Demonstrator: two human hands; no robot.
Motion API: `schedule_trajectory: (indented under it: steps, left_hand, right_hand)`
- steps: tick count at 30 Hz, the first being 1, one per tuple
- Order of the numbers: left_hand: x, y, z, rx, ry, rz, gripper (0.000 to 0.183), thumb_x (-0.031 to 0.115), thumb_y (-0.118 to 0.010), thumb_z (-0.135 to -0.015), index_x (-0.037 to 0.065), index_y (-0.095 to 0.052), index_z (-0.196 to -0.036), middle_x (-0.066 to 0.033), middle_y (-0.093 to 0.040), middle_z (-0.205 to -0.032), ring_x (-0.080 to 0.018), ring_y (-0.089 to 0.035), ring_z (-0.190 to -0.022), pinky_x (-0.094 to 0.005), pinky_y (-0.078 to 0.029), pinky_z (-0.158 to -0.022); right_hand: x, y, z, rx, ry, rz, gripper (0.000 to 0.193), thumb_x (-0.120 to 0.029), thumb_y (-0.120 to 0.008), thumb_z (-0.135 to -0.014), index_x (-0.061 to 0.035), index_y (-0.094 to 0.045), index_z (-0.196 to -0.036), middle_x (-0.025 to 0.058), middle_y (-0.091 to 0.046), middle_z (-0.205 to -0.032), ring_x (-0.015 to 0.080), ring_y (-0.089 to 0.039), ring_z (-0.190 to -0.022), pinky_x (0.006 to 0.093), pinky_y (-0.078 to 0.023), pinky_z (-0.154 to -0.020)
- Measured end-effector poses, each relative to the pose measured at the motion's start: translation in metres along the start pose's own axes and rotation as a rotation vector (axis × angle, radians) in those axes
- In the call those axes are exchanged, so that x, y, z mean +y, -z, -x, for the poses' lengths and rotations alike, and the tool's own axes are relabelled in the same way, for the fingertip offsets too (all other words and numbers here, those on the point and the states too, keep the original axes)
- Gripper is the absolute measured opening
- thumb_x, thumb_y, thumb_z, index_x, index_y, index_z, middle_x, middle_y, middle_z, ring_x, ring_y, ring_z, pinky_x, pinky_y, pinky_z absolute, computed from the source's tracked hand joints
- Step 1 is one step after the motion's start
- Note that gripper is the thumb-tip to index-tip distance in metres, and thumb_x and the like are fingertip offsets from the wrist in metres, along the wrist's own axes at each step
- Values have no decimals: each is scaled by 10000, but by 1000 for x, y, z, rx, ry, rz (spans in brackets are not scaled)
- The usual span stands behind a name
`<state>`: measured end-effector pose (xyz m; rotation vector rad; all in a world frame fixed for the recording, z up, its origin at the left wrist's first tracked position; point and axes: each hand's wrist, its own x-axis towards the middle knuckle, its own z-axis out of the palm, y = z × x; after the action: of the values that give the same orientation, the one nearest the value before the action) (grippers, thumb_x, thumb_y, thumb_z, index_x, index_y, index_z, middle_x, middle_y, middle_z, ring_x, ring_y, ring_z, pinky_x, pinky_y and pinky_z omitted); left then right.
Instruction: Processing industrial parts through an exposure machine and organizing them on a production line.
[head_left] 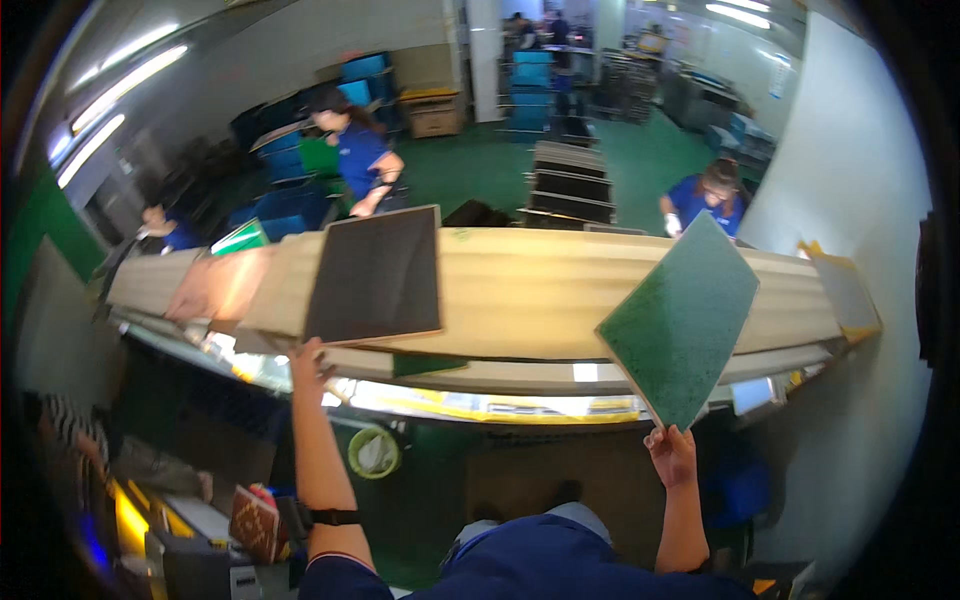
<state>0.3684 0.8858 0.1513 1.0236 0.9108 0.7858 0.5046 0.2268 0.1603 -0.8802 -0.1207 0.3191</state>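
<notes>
A dark, nearly black rectangular panel [378,278] with a pale rim lies on the long bench, left of the middle. My left hand [312,362] is at its near left corner, fingers apart and fingertips at the edge; whether they bear on it is unclear. On the right, my right hand [673,456] grips the lowest corner of a green rectangular panel [685,318]. This panel is raised and tilted, one corner pointing down to my hand, and it covers part of the bench behind it.
The long bench [520,290] has a pale yellowish top and a lit lower shelf [500,406]. Across it stand one person [360,155] at left and another [705,205] at right. A bin [374,453] is below; a rack [570,185] of dark panels stands beyond.
</notes>
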Motion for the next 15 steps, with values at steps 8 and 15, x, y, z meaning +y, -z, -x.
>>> schedule_trajectory:
  steps: [8,15]
  left_hand:
    - [-34,-49,195,-295,10,284,305,-35,-565,-853,-13,-563,-1157,-128,-673,-1035,-238,-695,-895,-350,-596,-788]
    - [-63,-77,350,-311,428,758,407,-30,-581,-866,-32,-501,-1265,-156,-650,-1126,-312,-666,-996,-442,-577,-837]
  right_hand:
    - [48,-57,-33,-641,-500,-198,292,-254,-642,-906,-21,-618,-1082,64,-632,-783,192,-571,-724,379,-424,-762]
    - [28,-49,-95,-920,-946,307,351,-215,-679,-871,4,-623,-1139,93,-685,-920,174,-640,-817,295,-495,-744]
